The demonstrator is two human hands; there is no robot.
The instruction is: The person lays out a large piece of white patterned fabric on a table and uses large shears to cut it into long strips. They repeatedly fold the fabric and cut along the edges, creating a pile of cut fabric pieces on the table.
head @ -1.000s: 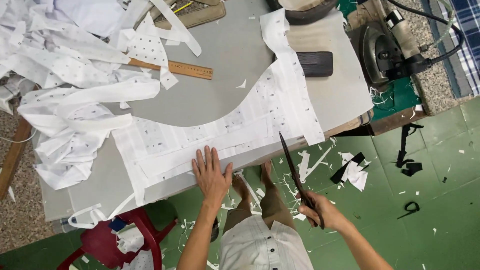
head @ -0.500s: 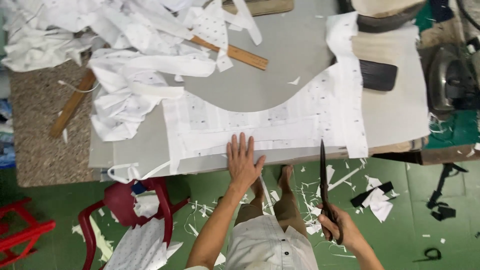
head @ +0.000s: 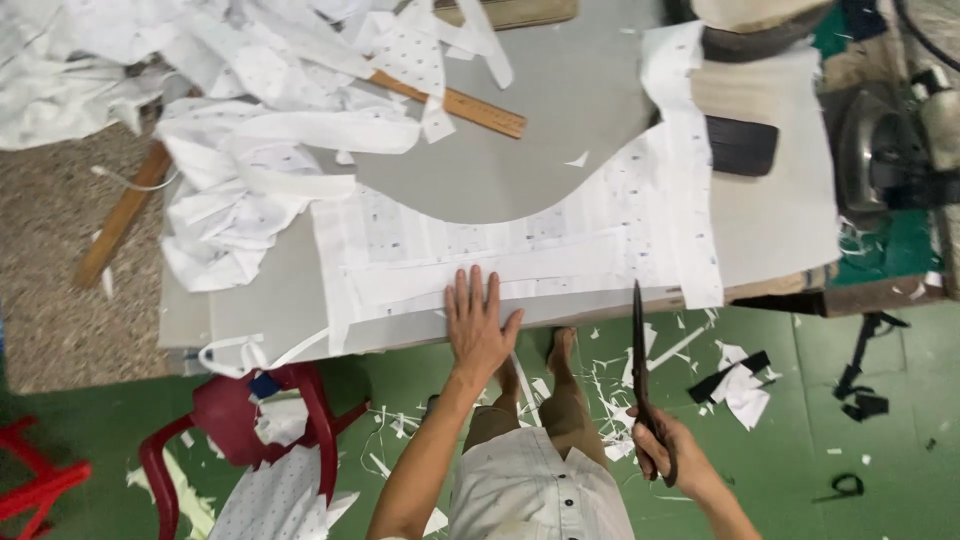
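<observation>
My left hand (head: pixel 480 320) lies flat, fingers spread, on the near edge of a curved piece of white patterned fabric (head: pixel 520 245) spread over the grey table (head: pixel 560 150). My right hand (head: pixel 665 445) grips the handles of long black scissors (head: pixel 640 365). The blades are closed and point up toward the table's front edge, just below the fabric. The scissors hang over the green floor, apart from the cloth.
A heap of white fabric pieces (head: pixel 250 130) covers the table's left. A wooden ruler (head: pixel 455 100) lies behind it. A dark flat object (head: pixel 740 145) and an iron (head: pixel 880 150) sit at the right. A red plastic chair (head: pixel 240 420) stands lower left. Scraps litter the floor.
The view has shifted, so the table appears further right and lower. My left hand stays flat on the fabric edge. The scissors have swung upright, closer to the table edge.
</observation>
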